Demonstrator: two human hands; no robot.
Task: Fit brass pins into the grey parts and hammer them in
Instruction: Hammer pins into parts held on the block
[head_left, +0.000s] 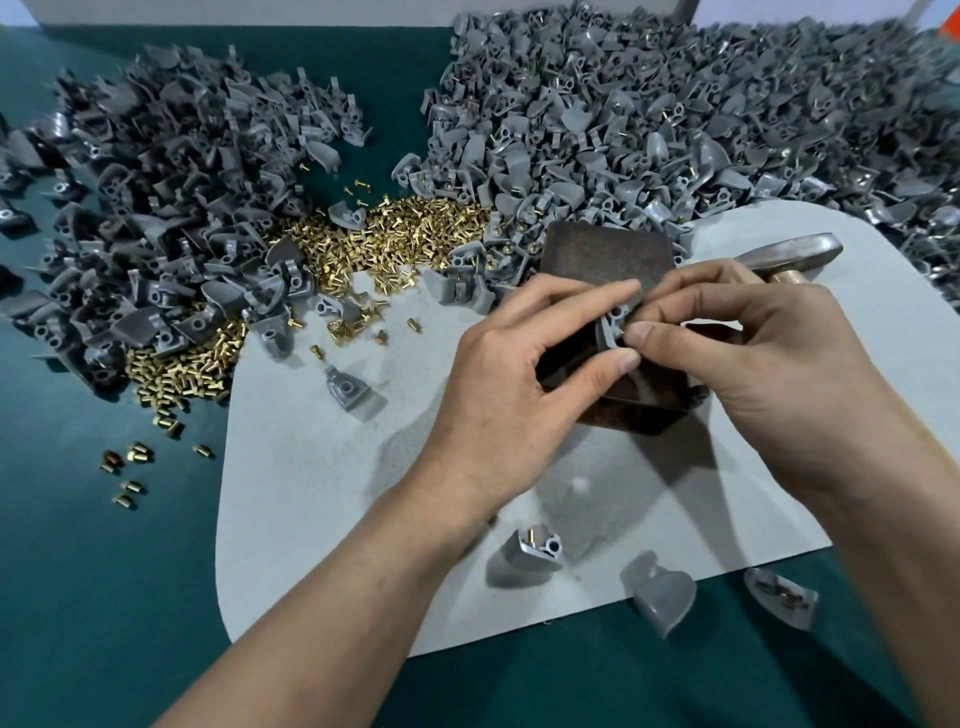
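My left hand (524, 364) pinches a small grey part (609, 327) between thumb and forefinger, over a rusty brown metal block (602, 260). My right hand (753, 343) pinches a brass pin (622, 328) with its fingertips and holds it against the part. A heap of loose brass pins (410, 228) lies in the middle, between a pile of grey parts (171, 208) on the left and a larger pile of grey parts (675, 119) at the back right. A hammer (789, 254) with a metal head lies behind my right hand.
A pale grey mat (337, 493) covers the green table (104, 597) under my hands. Single grey parts lie on the mat near its front edge (535, 551) and left of my hand (348, 389). Stray pins (130, 462) are scattered on the green surface.
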